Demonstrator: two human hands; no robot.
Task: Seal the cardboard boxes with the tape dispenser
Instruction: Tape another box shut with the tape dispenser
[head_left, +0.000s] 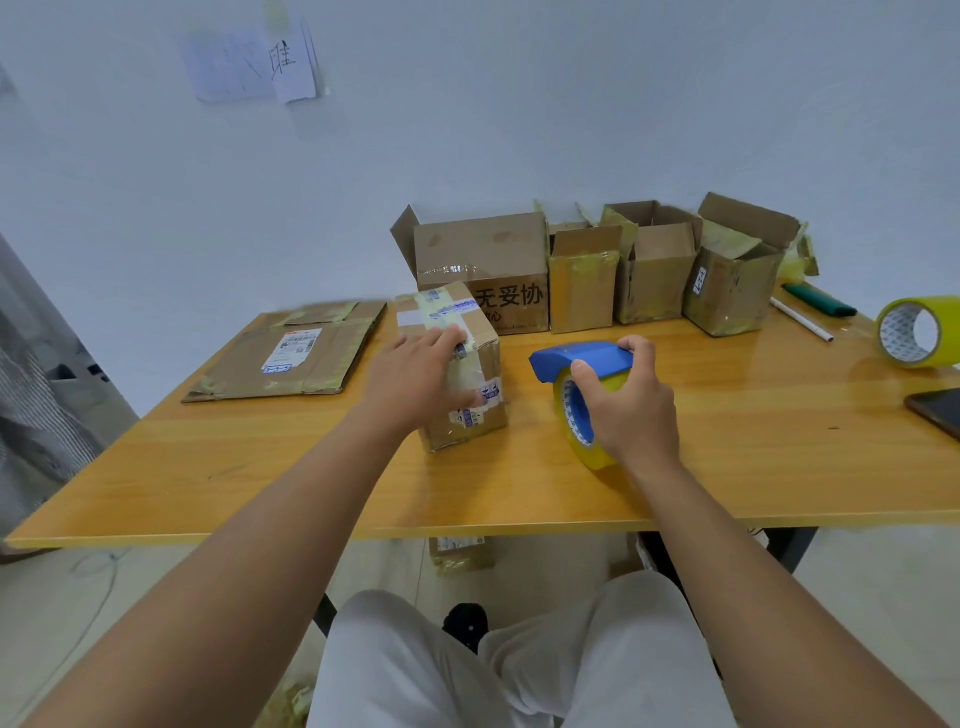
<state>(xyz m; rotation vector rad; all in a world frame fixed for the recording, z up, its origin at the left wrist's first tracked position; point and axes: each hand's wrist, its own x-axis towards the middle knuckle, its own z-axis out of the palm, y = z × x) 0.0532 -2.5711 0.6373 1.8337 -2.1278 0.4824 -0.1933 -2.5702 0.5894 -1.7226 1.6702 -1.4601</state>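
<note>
A small closed cardboard box (483, 358) with old tape and labels sits mid-table. My left hand (415, 376) lies flat on its top and near side, fingers spread. To its right stands a blue tape dispenser (576, 358) loaded with a yellowish tape roll (589, 447), resting on the table. My right hand (631, 400) grips the dispenser, thumb through the roll's core. Several open cardboard boxes (654, 270) stand in a row against the wall behind.
A flattened cardboard box (291, 358) lies at the table's left. A spare yellow tape roll (911, 332), a green pen (818, 301), a white stick (800, 319) and a phone (937, 410) lie at the right. The wooden table (311, 488) edge runs just before my knees.
</note>
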